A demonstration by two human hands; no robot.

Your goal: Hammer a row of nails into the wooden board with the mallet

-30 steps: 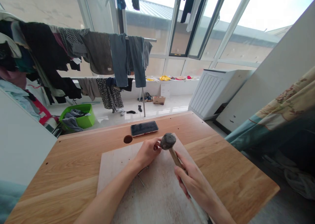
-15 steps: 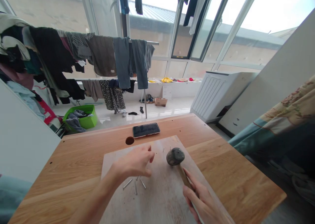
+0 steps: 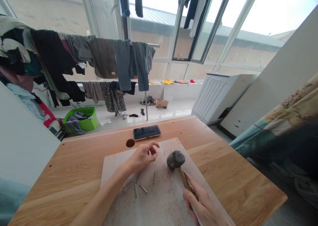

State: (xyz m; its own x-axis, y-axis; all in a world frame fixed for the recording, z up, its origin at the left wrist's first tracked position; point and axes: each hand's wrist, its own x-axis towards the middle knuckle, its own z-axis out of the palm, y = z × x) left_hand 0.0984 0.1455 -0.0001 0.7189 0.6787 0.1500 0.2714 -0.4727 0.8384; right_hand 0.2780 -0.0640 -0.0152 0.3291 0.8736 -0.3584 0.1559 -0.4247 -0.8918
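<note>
Right hand (image 3: 202, 201) closed round hammer (image 3: 177, 163), over board (image 3: 159, 202). Left hand (image 3: 142, 156) half-curled, contents unclear; loose nails (image 3: 143, 188) nearby on board. Likely step: nail positioning; next move calls for left hand clear.

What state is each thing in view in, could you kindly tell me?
Board: flat on the table
Hammer: held, head over the board
Right hand: closed around the hammer
Left hand: fingers curled, nothing visible in them
Loose nails: lying on the board
Far nails: upright
Phone: face up, screen dark
Sash: open
Clothes: hung on the rack
Tub: holding laundry
</note>
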